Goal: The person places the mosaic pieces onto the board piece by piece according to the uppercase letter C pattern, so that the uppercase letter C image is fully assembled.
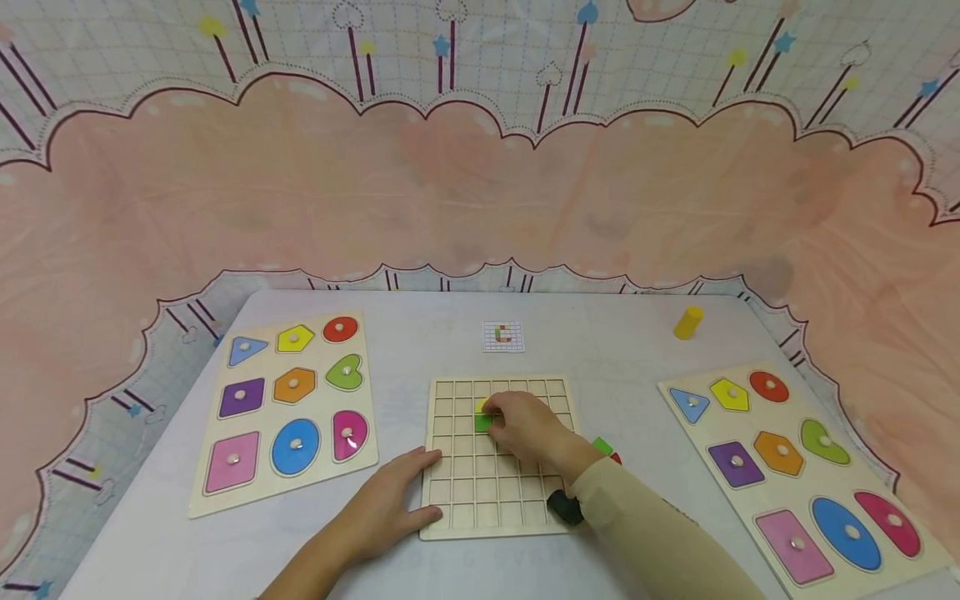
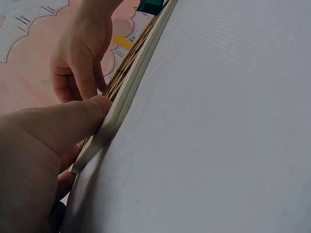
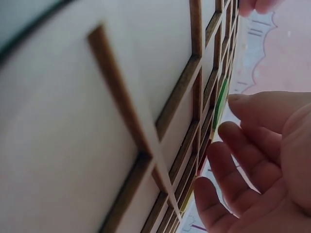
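A square wooden grid board [image 1: 457, 492] lies at the middle of the table, with a yellow tile [image 1: 480, 406] and a green tile [image 1: 483, 424] in its upper squares. Over these tiles is my right hand [image 1: 528, 429], its thumb and index fingertips right at them. The right wrist view has the thumb beside the green tile [image 3: 221, 104], fingers loosely bent with a gap from the thumb; red and yellow show behind them, partly hidden. My left hand [image 1: 382, 504] rests at the board's left edge, thumb and index finger spread along it. In the left wrist view the thumb [image 2: 92, 114] presses the rim.
Knobbed shape puzzle boards stand at left [image 1: 277, 487] and right [image 1: 742, 483]. A small pattern card [image 1: 502, 337] lies beyond the grid board. A yellow cylinder [image 1: 687, 322] stands at back right. Beside the right forearm, a loose green piece [image 1: 602, 446] and a red piece [image 1: 617, 457] show partly.
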A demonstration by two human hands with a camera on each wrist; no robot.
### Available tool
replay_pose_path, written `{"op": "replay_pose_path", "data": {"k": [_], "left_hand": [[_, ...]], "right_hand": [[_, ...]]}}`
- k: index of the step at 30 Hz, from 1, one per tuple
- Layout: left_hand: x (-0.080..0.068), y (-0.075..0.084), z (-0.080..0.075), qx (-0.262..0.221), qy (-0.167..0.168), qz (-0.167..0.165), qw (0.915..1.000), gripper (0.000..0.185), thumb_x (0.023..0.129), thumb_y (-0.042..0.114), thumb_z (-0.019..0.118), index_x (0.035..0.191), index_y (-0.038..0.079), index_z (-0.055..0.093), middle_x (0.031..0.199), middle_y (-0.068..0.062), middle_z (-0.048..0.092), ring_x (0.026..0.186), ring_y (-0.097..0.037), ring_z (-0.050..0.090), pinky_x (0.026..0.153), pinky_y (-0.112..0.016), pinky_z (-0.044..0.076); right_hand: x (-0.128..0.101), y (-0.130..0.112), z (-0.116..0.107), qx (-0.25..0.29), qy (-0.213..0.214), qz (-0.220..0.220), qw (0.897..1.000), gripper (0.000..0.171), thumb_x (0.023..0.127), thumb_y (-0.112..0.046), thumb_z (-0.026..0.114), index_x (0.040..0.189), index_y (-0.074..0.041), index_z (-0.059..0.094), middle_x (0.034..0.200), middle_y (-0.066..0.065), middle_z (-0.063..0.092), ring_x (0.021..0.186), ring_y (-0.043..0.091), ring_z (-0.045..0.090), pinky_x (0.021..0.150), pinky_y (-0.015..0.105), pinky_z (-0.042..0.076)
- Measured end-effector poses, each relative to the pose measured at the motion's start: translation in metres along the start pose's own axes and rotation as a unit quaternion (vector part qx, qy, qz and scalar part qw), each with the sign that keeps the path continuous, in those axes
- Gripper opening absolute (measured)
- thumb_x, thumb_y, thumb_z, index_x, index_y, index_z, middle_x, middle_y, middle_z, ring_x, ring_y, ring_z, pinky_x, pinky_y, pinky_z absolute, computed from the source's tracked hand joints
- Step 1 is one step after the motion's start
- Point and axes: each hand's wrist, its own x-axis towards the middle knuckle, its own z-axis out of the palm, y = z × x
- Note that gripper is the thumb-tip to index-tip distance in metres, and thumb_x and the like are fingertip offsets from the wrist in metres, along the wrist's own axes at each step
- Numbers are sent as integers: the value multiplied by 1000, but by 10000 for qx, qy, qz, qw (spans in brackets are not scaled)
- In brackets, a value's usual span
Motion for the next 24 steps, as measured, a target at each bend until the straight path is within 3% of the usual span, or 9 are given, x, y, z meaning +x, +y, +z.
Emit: {"op": "replay_pose_path", "data": {"k": [10,24], "left_hand": [[0,-1,0,-6,-49,-84,10000,68,82,26,83,141,5,55,144,-20,51,135,-39,45,110,-57,35],[-1,1,-1,-84,-5,-7,10000,68,82,25,83,140,5,55,144,-20,51,135,-40,44,111,-57,34]], "right_hand": [[-12,-1,-15,14,119,-61,9999,27,92,-11,65,119,-6,69,116,5,69,106,22,63,94,41,51],[-44,23,-34,59,504,490,9975,28,93,-14,70,120,-8,68,115,1,68,107,23,62,90,43,53]]}}
